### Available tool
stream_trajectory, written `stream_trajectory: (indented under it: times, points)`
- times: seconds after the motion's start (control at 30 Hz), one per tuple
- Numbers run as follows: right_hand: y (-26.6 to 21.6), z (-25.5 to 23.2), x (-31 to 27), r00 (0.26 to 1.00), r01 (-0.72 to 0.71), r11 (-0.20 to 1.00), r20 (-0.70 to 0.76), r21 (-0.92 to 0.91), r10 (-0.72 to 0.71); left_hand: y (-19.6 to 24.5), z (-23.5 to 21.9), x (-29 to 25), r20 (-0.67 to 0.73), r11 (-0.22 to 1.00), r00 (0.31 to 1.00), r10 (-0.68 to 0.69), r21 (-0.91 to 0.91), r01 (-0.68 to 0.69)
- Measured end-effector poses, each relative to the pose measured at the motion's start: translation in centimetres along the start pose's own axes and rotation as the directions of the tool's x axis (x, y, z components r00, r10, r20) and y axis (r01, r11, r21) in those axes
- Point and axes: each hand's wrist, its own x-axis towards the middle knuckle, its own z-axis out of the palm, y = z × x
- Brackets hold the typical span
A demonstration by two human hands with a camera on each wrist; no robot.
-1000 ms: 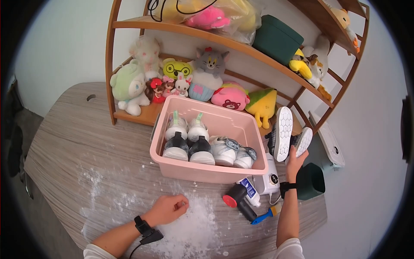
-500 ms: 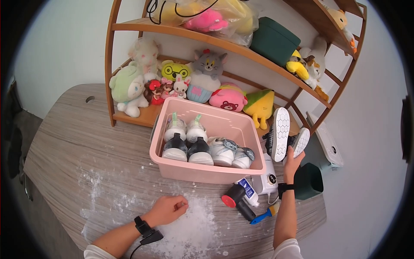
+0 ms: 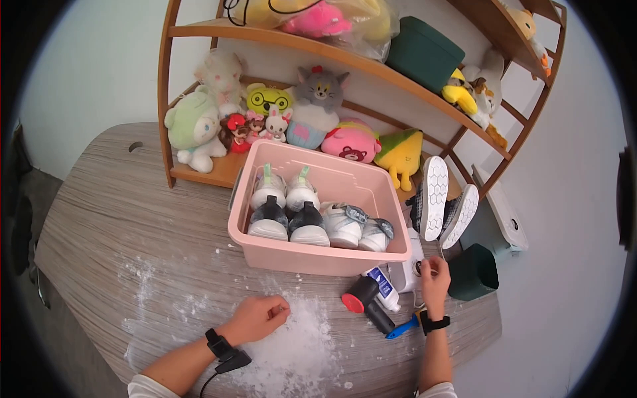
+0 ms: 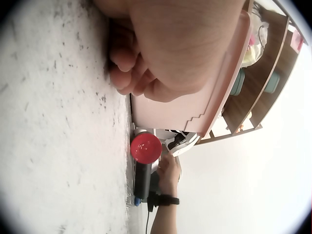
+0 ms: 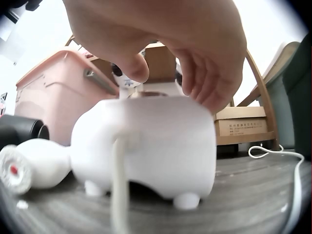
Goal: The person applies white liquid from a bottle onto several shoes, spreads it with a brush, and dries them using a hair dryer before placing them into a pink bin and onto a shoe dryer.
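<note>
My right hand hovers over the white shoe dryer, thumb and fingers apart and holding nothing. Two checked shoes with white patterned soles stand upright on the dryer, soles facing me: the left shoe and the right shoe. In the right wrist view the dryer is close below the fingers. My left hand rests on the powder-dusted table, its fingers loosely curled with nothing in them. The left wrist view has this hand low over the white powder.
A pink bin holding several sneakers stands mid-table. Beside it lie a black and red handheld blower, a white and blue tube and a blue-handled brush. A dark green container is at right; plush toys fill the shelf behind.
My right hand has let go of the right shoe and drawn back toward me. That shoe now stands upright beside the other. The left hand has stayed in place.
</note>
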Motion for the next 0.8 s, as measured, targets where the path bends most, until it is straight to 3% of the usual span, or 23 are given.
stream_trajectory:
  times: [0.07,0.13,0.17,0.3,0.47,0.8]
  points:
    - [-1.6,0.5,-1.4,0.998,0.013,0.996,0.065,-0.084,-0.007,0.1,-0.1,0.1,0.008,1.0,1.0,-0.005,-0.006,0.005]
    - [-1.9,1.4,-2.3,0.988,0.147,0.969,-0.006,-0.199,-0.151,0.4,-0.3,0.1,0.013,1.0,1.0,-0.009,-0.002,0.009]
    - [-2.2,1.4,-2.4,0.996,0.087,0.982,0.012,-0.168,-0.086,0.6,-0.4,0.1,0.019,1.0,1.0,-0.021,0.002,0.021]
    - [-1.0,1.2,-2.0,0.997,0.071,0.994,0.002,-0.08,-0.071,0.7,-0.4,0.3,0.029,1.0,0.999,-0.024,0.012,0.024]
    - [-0.3,0.7,-1.5,0.994,-0.041,0.986,0.105,0.164,0.023,0.8,-0.2,0.2,0.03,0.998,0.998,-0.062,0.011,0.062]
    - [-1.3,0.8,-1.5,0.996,-0.021,0.993,0.088,0.118,0.01,0.8,-0.2,0.1,0.024,0.997,0.998,-0.066,0.028,0.065]
